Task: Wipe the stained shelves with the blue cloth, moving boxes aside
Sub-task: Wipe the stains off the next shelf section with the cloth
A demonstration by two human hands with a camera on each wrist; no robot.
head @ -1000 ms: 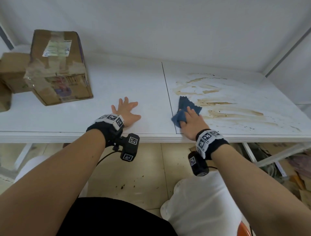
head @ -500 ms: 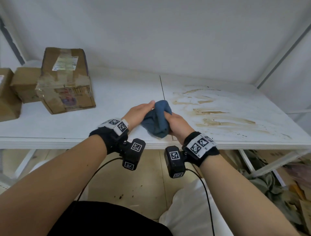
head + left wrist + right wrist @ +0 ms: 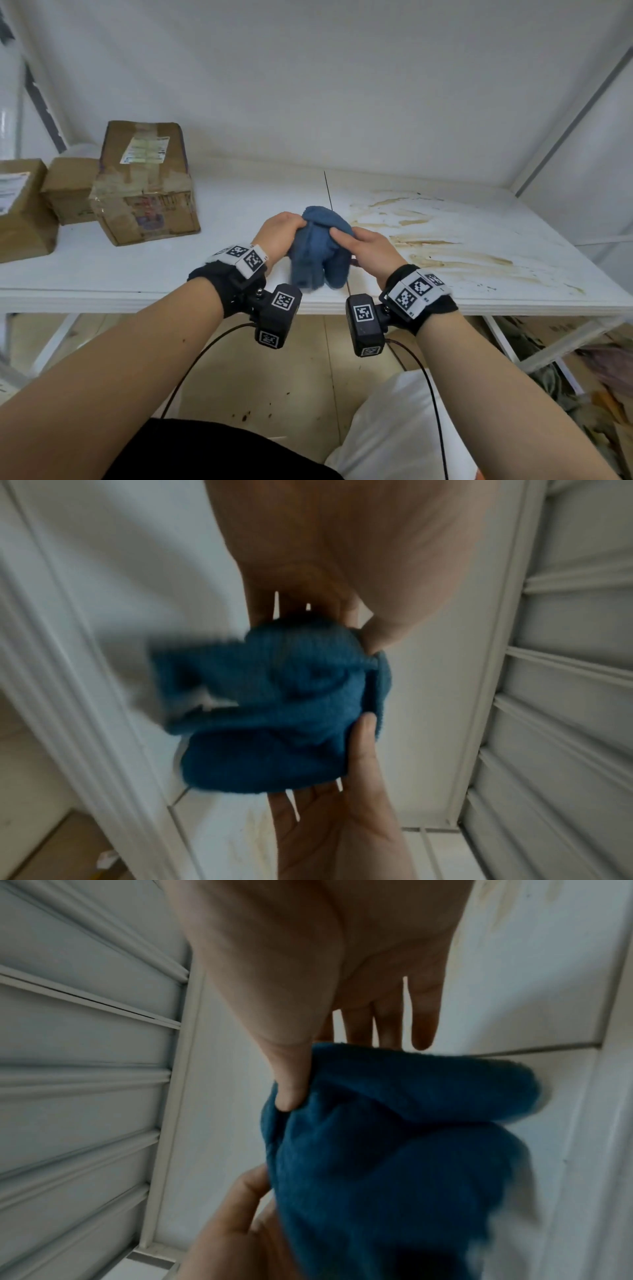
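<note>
A: Holding the blue cloth (image 3: 320, 246) w/ both hands, bunched up, lifted just above the white shelf (image 3: 144, 274) near its front edge, about at the centre seam.

B: Grip?

A: Left hand (image 3: 279, 233) has fingers curled round the cloth's left side; right hand (image 3: 368, 250) pinches the right side, thumb pressed into the fabric. Wrist views show the same.

B: Which way does it point?

A: It's a lump, slightly longer vertically, loose end hanging twd the shelf edge. Lower part blurred.

B: Stains?

A: Brown streaks (image 3: 442, 240) on the shelf's right half, just right of the cloth.

B: Any writing?

A: Big cardboard box (image 3: 147, 185) at left has a shipping label on top, text too small to read. Two smaller boxes (image 3: 68, 188) beside it, one w/ a white label, also unreadable. Wrist bands carry b/w square markers.
</note>
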